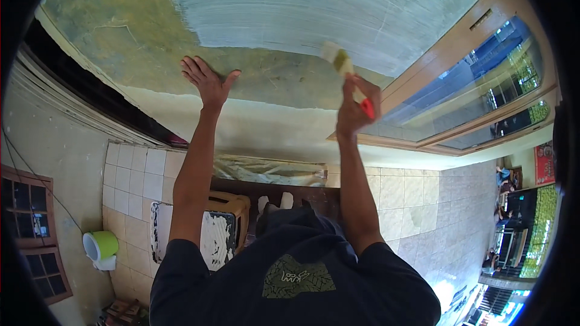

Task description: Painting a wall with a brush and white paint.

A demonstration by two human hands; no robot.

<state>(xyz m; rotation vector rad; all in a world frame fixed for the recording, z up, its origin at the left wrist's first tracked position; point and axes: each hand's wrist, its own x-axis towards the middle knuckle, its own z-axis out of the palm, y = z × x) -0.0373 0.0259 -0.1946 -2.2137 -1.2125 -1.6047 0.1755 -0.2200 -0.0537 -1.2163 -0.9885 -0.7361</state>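
My right hand (pixel 357 107) grips a paintbrush (pixel 344 63) by its handle, which ends in red. The brush's pale bristles lie against the wall at the lower edge of a whitish-grey coat (pixel 272 12), slightly blurred. Flat on the bare greenish-brown wall patch (pixel 266 75), left of the brush, rests my left hand (pixel 208 81) with its fingers spread and nothing in it. Streaky brush marks run across the coated area above both hands. Under the bare patch, a cream-coloured band (pixel 272 121) of wall continues downward.
A wood-framed glass window (pixel 465 96) stands close on the right. Below my left arm, a paint-smeared tray (pixel 220 238) sits on a tan plastic stool (pixel 240 205). Plastic sheeting (pixel 272 170) lies along the wall's foot. A green bucket (pixel 106 244) is at far left; several people appear at far right.
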